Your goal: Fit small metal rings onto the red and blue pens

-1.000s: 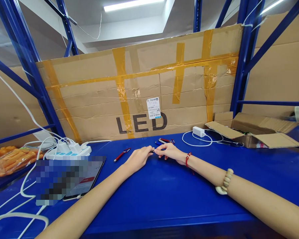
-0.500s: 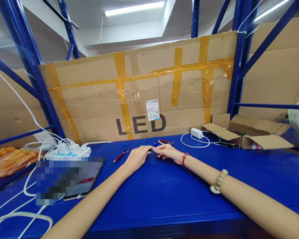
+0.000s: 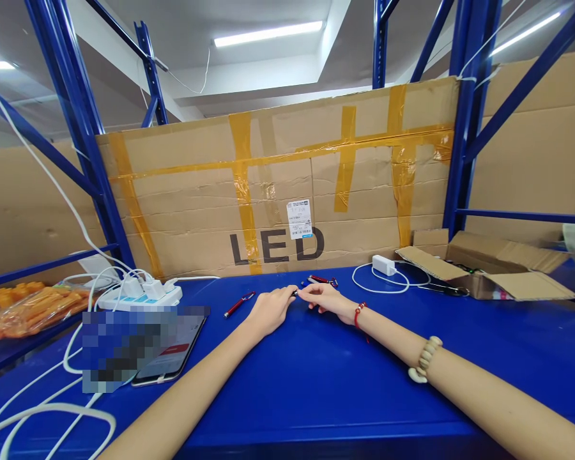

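Observation:
My left hand (image 3: 270, 309) rests over the blue tabletop, its fingers closed round a small dark piece with a shiny end (image 3: 295, 293). At that end my right hand (image 3: 324, 298) pinches with thumb and forefinger, and the fingertips of both hands nearly meet. Most of the piece is hidden, so its kind cannot be made out. Left of my left hand lies a red pen (image 3: 239, 305) with silver parts. Just behind my right hand are more pens, one of them red (image 3: 322, 280), partly covered by the fingers.
A phone (image 3: 175, 348) lies at left beside a blurred patch. Behind it stands a white power strip (image 3: 141, 298) with plugs and loose cables. A white charger (image 3: 383, 264) and an opened cardboard box (image 3: 489, 275) are at right. A large cardboard panel (image 3: 196, 211) closes the back.
The view has shifted slightly, so everything appears a little lower and further right. Both hands stay together at the small dark piece, with slightly more of its shiny end showing.

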Demonstrator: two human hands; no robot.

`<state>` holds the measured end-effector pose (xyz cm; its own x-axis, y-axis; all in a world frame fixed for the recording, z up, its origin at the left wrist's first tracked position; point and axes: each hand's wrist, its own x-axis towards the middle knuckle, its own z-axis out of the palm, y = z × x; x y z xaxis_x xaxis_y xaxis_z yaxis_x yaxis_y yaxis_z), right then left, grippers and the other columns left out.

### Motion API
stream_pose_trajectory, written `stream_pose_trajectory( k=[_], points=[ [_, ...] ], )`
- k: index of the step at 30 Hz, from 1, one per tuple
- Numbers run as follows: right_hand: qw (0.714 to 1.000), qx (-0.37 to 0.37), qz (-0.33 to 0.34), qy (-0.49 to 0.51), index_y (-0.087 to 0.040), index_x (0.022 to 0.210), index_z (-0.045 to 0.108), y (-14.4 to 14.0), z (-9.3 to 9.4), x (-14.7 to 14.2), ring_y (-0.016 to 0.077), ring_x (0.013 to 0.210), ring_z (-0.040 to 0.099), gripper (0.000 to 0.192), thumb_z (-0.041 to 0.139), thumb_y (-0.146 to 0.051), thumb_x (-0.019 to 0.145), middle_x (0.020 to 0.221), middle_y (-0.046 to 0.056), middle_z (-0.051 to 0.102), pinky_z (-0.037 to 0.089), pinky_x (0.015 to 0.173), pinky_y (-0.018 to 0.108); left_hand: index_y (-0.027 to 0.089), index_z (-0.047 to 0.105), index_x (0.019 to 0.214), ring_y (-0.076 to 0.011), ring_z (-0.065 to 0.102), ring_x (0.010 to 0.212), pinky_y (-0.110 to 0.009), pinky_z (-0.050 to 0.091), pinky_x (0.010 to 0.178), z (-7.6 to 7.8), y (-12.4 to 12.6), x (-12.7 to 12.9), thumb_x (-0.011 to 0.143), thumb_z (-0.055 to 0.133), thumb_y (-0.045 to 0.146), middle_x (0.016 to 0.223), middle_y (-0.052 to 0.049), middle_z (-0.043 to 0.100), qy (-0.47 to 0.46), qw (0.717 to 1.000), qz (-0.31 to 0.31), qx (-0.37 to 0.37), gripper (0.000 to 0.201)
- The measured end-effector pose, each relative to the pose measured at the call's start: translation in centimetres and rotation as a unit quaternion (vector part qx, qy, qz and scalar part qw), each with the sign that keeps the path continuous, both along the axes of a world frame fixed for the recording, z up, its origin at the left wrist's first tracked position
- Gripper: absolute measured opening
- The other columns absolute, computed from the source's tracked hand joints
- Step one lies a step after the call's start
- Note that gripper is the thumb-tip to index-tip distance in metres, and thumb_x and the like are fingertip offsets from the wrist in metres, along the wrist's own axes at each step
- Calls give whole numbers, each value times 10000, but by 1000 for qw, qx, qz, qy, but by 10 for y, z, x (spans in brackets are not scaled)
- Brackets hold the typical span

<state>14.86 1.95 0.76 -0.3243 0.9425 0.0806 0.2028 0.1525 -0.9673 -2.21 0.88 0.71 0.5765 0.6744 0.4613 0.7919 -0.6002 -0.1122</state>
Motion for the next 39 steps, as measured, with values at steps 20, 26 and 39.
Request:
stream_pose_trajectory(
  k=[20,26,39],
  points=[
    [992,117,-25,-42,-117,824,656,10,-13,2,70,482,483,319,640,-359,617,576,26,573,337,358,142,222,378,1034,-172,581,760,-243,410,614,3,-1,-5,895,246,282,875,-6,602,0,996,-6,-93,201],
    [991,125,-21,-51,-123,757,641,10,-12,2,70,451,474,310,639,-394,605,515,8,549,337,358,151,222,357,1053,-203,577,836,-269,423,631,3,-1,-4,897,231,291,939,-26,601,19,995,-3,-96,212],
    [991,111,-1,-79,-128,791,627,11,-12,3,71,464,501,341,657,-392,578,679,32,606,368,391,181,225,370,1055,-187,572,861,-268,430,667,2,-3,-5,901,228,294,972,-19,590,36,993,-3,-109,221]
  ],
)
